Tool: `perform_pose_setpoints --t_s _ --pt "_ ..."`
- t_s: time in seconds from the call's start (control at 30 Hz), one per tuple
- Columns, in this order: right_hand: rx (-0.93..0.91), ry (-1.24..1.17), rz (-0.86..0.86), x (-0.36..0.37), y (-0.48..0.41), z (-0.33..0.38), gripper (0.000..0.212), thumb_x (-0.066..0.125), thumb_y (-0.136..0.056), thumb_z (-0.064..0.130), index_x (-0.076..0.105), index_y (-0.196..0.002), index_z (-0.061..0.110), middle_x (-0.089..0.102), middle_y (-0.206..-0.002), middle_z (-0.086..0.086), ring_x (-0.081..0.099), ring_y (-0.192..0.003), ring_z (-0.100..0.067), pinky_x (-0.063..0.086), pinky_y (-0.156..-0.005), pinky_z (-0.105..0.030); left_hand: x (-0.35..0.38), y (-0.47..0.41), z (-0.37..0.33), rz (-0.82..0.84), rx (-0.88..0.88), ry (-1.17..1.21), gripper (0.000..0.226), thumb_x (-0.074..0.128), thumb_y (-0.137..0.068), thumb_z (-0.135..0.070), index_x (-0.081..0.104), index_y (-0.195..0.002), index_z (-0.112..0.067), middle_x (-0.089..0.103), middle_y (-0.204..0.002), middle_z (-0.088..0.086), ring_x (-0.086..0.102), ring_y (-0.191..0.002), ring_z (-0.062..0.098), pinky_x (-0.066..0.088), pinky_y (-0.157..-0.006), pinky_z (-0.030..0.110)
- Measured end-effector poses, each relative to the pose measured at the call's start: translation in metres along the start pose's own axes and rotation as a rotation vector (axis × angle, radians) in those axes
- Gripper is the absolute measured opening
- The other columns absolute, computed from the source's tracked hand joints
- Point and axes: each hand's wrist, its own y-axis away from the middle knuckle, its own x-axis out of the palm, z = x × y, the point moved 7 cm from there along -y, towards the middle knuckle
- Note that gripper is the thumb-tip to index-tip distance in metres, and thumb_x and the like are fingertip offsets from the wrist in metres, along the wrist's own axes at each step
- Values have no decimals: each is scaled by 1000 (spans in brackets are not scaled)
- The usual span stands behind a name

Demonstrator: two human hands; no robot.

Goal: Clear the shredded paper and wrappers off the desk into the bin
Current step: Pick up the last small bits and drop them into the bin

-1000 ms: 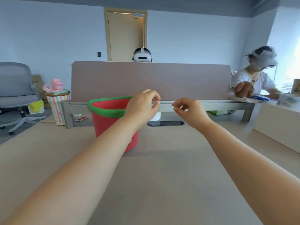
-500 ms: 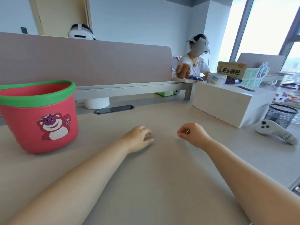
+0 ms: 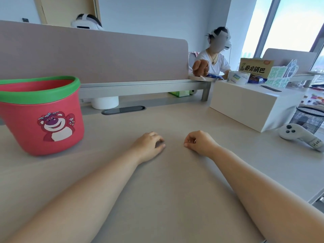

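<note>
The left hand (image 3: 149,146) lies palm-down on the counter (image 3: 175,199), its grip narrow: the fingers are curled loosely under, their tips touching the surface, and nothing can be seen in them. The right hand (image 3: 199,142) rests just beside it on the counter, knuckles up, its grip narrow too, thumb and forefinger drawn close together; whether anything tiny is pinched there cannot be told. The two hands lie apart, with bare counter between them, and both forearms reach back toward the near edge.

Taking the bin (image 3: 42,116) as the landmark: it is a red bucket with a green rim and a cartoon bear on its side, standing upright on the counter to the left of the left hand and a little farther back. Its inside is not visible from here. No shredded paper or wrappers show on the counter around the hands.

Behind the bin runs a grey-pink divider panel (image 3: 96,55), and under its rail, right of the bin, stands a white cylinder (image 3: 105,102) next to a dark cable slot (image 3: 123,109). Far right of the bin, past both hands, a white box (image 3: 249,106) sits on the counter, with a white handheld controller (image 3: 298,134) lying near it and a black mesh basket (image 3: 310,118) just behind the controller. Beyond the divider's right end a person in a white top (image 3: 215,62) sits wearing a headset.
</note>
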Motion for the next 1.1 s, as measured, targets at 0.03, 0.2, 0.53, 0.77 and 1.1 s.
perform_pose_setpoints --t_s 0.03,0.2,0.53,0.77,1.1 --pt "3 22 14 0 -1 2 13 62 -84 19 68 -92 11 58 -86 -2 51 -81 -16 38 -72 -24 -1 0 0 -4 0 -1 34 48 -92 -35 57 -119 -17 53 -129 4 46 -123 22 38 -100 31" --pt "11 203 123 9 -1 12 23 43 -92 10 60 -107 4 60 -112 -12 56 -105 -29 42 -82 -29 -2 2 -3 -23 11 -37 34 47 -92 -33 58 -119 -15 54 -128 6 47 -122 24 38 -99 30" --pt "-52 -302 -61 -22 3 65 19 36 -92 8 52 -83 11 52 -74 1 47 -66 -14 36 -53 -21 -22 35 16 142 29 -107 35 48 -92 -34 56 -119 -13 56 -123 8 52 -115 25 40 -95 29" --pt "-447 -459 -62 -26 9 238 16 40 -91 11 49 -78 12 54 -71 3 47 -61 -9 40 -49 -9 -72 122 76 87 -81 -159 27 52 -90 -32 61 -112 -19 61 -121 0 55 -113 18 42 -96 30" --pt "-668 -283 -67 -9 -14 413 23 43 -89 6 48 -68 14 48 -65 1 45 -72 -20 34 -50 -16 -138 259 183 -183 -447 -137 23 53 -90 -28 64 -109 -19 60 -122 -4 55 -115 13 42 -98 27"
